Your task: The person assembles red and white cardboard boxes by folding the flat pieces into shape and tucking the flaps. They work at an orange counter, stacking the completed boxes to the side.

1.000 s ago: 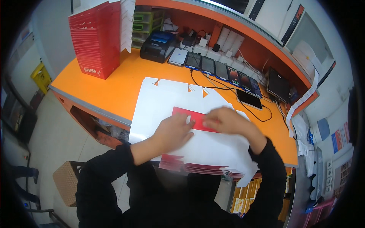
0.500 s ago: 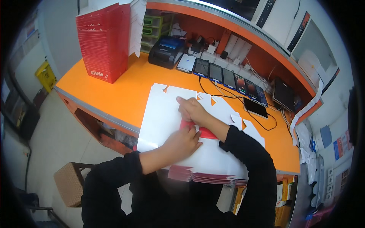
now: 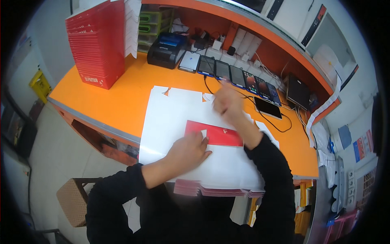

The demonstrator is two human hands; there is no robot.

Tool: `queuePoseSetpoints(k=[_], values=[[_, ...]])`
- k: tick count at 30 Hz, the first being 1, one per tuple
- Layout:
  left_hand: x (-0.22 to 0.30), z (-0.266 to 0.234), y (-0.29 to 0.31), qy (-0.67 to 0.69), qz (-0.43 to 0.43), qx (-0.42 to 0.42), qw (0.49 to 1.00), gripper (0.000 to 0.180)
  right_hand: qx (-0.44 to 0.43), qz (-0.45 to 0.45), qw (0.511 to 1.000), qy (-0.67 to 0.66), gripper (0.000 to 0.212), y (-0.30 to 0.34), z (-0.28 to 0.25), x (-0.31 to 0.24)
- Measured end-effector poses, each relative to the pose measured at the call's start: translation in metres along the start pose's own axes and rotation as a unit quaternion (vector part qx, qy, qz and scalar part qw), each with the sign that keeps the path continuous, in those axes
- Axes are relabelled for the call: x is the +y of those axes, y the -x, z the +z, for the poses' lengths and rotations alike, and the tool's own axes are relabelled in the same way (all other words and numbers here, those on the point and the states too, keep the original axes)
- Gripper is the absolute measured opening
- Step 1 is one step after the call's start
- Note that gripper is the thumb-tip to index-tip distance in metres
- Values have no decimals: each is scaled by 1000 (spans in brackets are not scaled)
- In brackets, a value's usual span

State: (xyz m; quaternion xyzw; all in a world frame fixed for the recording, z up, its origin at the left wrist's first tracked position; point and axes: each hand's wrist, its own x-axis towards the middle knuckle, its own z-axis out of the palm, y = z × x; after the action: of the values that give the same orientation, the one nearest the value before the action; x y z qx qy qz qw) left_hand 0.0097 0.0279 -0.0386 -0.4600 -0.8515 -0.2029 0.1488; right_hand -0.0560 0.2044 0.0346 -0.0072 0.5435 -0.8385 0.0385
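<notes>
A large white cardboard box blank [image 3: 166, 110] lies on top of a stack of like sheets, whose reddish lower edges show at the near side. Across its middle rests a folded-over red panel [image 3: 225, 135] with a small pale mark. My left hand [image 3: 185, 154] lies on the blank and touches the panel's left end, thumb apart from the fingers. A small white corner shows by its fingertips. My right hand [image 3: 228, 101] is lifted above the blank's far side, beyond the red panel. Motion smears its fingers, so I cannot make out their pose.
The orange desk [image 3: 130, 93] bears a tall stack of red folded boxes [image 3: 97, 49] at the back left. A black printer [image 3: 165, 53] and a row of phones [image 3: 231, 75] line the back, with another phone [image 3: 268, 107] and loose cables nearby. A woven stool [image 3: 73, 201] stands at left.
My right hand has come off the red panel and moved up and to the right. More of the panel now shows. My left hand remains at its left end. The whole view has shifted slightly.
</notes>
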Motion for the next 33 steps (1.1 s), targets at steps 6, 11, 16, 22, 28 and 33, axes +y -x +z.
queuePoseSetpoints(k=[6, 11, 16, 22, 28, 33], values=[[-1, -12, -8, 32, 100, 19, 994, 38, -13, 26, 995, 91, 64, 13, -17, 44], [-6, -8, -11, 68, 98, 8, 993, 35, -28, -55, 998, 33, 61, 19, -22, 3], [-2, -9, -10, 52, 86, 3, 995, 32, 11, -10, 995, 94, 57, 29, -48, 38], [-2, -8, -11, 57, 89, 1, 994, 32, 17, -38, 995, 91, 55, 34, -57, 34], [-1, -10, -10, 43, 90, 17, 995, 33, -19, -83, 843, 531, 40, 37, -89, -9], [2, -9, -12, 39, 94, 22, 995, 31, 37, -5, 677, 735, 44, 54, -110, -26]])
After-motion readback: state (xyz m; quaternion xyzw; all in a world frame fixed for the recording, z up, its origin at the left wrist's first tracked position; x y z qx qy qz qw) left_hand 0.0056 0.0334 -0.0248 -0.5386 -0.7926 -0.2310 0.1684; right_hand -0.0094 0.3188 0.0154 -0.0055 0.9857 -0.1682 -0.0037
